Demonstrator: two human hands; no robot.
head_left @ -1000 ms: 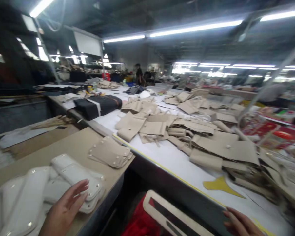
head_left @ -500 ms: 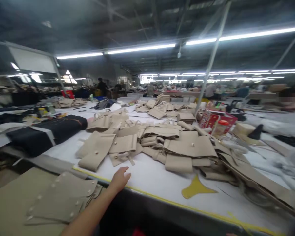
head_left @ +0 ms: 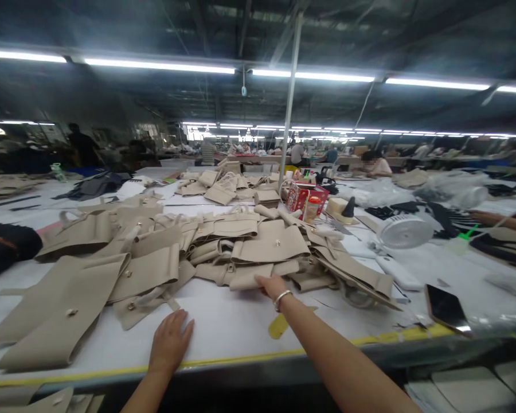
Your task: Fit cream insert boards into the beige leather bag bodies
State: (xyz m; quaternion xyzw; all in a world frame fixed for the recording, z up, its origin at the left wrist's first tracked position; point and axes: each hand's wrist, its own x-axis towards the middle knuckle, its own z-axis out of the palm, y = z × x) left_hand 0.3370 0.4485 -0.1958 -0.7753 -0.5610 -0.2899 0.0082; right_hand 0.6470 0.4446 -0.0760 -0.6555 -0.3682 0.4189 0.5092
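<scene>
A wide heap of beige leather-like pieces (head_left: 270,244) with small metal studs lies across the white table (head_left: 223,338). My left hand (head_left: 171,339) rests on the table near its front edge, fingers slightly apart and holding nothing. Wearing a silver bangle, my right hand (head_left: 273,287) reaches to the front of the heap, its fingertips at the lower edge of a folded beige piece (head_left: 251,277). Whether they grip it is hard to tell. A yellow piece (head_left: 278,326) lies below my right wrist, partly covered by the forearm.
A phone (head_left: 447,307) and a white round fan (head_left: 405,231) lie to the right. Behind the heap are a red patterned box (head_left: 305,195) and a metal pole (head_left: 290,103). A dark roll (head_left: 8,246) is at the left. People sit farther back.
The view has turned to the right. My right hand has come in and reached the heap. My left hand now lies on the table, left of it.
</scene>
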